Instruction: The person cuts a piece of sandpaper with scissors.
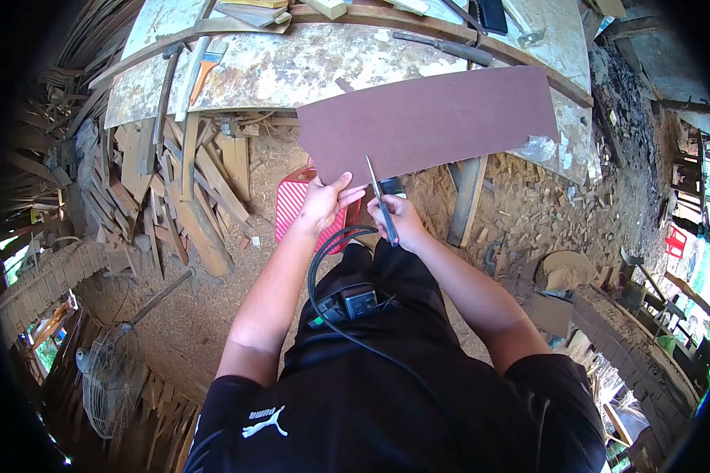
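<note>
Paintbrush (205,76): lies at upper left of the frame, on the stained surface (284,67).
Red-striped object (289,206): stands left of the centre, partly covered from view.
Left hand (321,203): half open, thumb and fingers apart; it seems to hold the lower left corner of the brown sheet (430,118) between them, with the thumb on the upper face.
Brown sheet: spreads from the upper centre toward the upper right, its lower edge reaching past the front of the surface.
Scissors (379,195): near the centre, point directed upward and overlapping the lower edge of the sheet; I cannot tell how wide the blades are open.
Right hand (402,217): at the centre, fingers closed around the scissor handles.
Clear plastic (536,148): lies at upper right, just beside the right end of the sheet.
Cutting work: in my judgement, the step in hand is starting or lining up a cut from the lower edge.
Next move: it would call for the corner kept steady and taut, and the blades guided upward in a straight line.
</note>
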A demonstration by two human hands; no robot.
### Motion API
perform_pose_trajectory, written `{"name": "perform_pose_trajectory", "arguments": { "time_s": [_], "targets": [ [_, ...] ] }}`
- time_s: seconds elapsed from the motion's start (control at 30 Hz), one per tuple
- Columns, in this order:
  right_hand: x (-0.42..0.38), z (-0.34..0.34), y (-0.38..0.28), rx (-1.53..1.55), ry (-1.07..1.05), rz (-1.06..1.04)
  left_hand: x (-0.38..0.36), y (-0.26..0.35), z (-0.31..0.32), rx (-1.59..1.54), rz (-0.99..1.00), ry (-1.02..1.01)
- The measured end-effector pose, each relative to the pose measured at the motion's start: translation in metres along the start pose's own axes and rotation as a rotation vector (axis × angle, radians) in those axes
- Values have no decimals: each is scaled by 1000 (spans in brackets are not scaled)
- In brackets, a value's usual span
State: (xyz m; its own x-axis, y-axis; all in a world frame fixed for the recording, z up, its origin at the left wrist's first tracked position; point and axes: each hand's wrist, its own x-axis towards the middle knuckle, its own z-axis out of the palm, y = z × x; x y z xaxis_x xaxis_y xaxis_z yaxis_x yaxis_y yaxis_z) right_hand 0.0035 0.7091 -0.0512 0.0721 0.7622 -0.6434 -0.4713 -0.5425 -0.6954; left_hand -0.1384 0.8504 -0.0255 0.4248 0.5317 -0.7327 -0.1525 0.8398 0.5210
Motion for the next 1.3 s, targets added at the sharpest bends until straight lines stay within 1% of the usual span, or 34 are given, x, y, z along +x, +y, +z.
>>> {"name": "perform_pose_trajectory", "arguments": {
  "time_s": [0.23, 0.33, 0.43, 0.53, 0.63, 0.77, 0.87, 0.97, 1.07, 1.2, 1.3],
  "targets": [
    [-8, 1, -11, -102, 32, 19, -5, -2, 4, 14, -10, 28],
    [-11, 6, -15, -186, 81, -11, -3, -3, 1, 3, -16, 20],
    [-13, 4, -18, -153, 52, 33, -5, -2, 2, 1, -23, 26],
    [-17, 4, -25, -75, 38, 73, -8, -2, 7, 34, -5, 79],
    [-8, -4, -20, 43, -12, 106, -6, -3, 2, 74, -15, 64],
    [8, -9, -27, 35, -40, 151, -7, -13, 2, 91, -10, 63],
    [13, -7, -12, 20, 22, 96, -6, -11, 1, 67, -21, 63],
    [12, -6, -10, 4, 30, 92, -7, -9, 2, 49, -46, 64],
    [5, 0, -17, -63, 65, 96, -9, -9, 3, 49, -76, 82],
    [-3, 5, -23, -161, 103, 41, -12, -12, 4, 42, -83, 109],
    [-5, 6, -25, -154, 101, 77, -14, -11, 3, 42, -91, 119]
  ]
}}
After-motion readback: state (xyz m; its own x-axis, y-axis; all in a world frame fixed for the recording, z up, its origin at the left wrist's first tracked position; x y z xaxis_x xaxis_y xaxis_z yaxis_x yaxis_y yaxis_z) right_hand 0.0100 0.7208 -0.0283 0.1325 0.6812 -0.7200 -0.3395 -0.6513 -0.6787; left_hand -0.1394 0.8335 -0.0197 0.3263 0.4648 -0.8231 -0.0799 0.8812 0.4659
